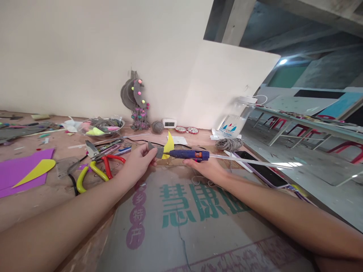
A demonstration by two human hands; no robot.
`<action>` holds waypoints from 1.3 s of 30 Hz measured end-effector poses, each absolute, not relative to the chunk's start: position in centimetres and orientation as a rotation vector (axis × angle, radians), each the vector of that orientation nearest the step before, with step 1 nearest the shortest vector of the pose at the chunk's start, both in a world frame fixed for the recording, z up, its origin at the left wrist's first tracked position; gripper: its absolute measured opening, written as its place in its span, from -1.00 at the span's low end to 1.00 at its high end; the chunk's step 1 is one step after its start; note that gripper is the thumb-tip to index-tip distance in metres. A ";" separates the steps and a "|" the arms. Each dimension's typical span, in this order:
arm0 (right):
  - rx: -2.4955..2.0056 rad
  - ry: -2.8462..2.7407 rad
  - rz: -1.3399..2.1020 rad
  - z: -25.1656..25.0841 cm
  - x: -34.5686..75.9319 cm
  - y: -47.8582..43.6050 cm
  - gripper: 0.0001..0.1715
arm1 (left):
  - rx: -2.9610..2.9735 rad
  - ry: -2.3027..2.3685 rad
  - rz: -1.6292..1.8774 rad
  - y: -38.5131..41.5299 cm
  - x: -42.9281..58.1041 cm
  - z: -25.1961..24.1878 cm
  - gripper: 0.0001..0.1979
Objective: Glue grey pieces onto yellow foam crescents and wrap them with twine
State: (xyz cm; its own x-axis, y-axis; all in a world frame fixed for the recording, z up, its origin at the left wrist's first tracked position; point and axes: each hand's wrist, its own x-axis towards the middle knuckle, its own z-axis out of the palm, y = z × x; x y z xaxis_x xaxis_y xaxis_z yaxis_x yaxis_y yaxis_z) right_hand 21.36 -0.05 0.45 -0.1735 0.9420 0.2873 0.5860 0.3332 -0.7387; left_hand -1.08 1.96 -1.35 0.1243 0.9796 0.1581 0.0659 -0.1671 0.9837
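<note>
Between the fingertips of my left hand (143, 160) is a small grey wrapped piece (159, 152), with a curved yellow cut-out (169, 144) right beside or on it; I cannot tell whether they are joined. My right hand (208, 167) is closed round a dark blue hot glue gun (187, 154), its handle mostly hidden. The gun's nozzle points left and meets the yellow and grey pieces. Out of its back runs a long clear glue stick (244, 160) to the right.
Yellow-handled pliers (82, 179) and red-handled pliers (107, 166) lie left, near purple sheets (25, 170). Behind are a bowl of scraps (103, 126), a grey yarn ball (157, 127) and a small digital clock (169, 123). A plastic jug (236, 117) and a phone (259, 169) are right.
</note>
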 end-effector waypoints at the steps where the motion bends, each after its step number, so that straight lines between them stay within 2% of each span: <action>1: -1.342 -1.874 0.609 0.4 21.4 0.0 -0.76 | 1.447 1.093 1.198 2.0 -1.1 -1.4 -0.73; 28: -1.354 -1.810 0.547 0.5 21.5 0.5 -0.68 | 1.716 1.198 1.105 1.9 -1.4 -1.5 -0.72; 31: -1.285 -1.806 0.558 0.6 21.6 0.3 -0.66 | 1.614 1.130 1.131 1.8 -1.2 -1.3 -0.74; 39: -1.214 -1.859 0.597 0.8 21.4 -0.5 -0.74 | 1.276 1.060 1.227 1.9 -0.9 -0.7 -0.74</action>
State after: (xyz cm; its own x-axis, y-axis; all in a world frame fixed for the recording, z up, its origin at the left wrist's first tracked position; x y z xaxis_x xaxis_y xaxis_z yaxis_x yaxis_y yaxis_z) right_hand 21.41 -0.53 0.75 -0.2011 0.9050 0.3748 0.5174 0.4231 -0.7439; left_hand -0.88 1.88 -0.73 0.0905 0.9919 0.0893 -0.0561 -0.0844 0.9948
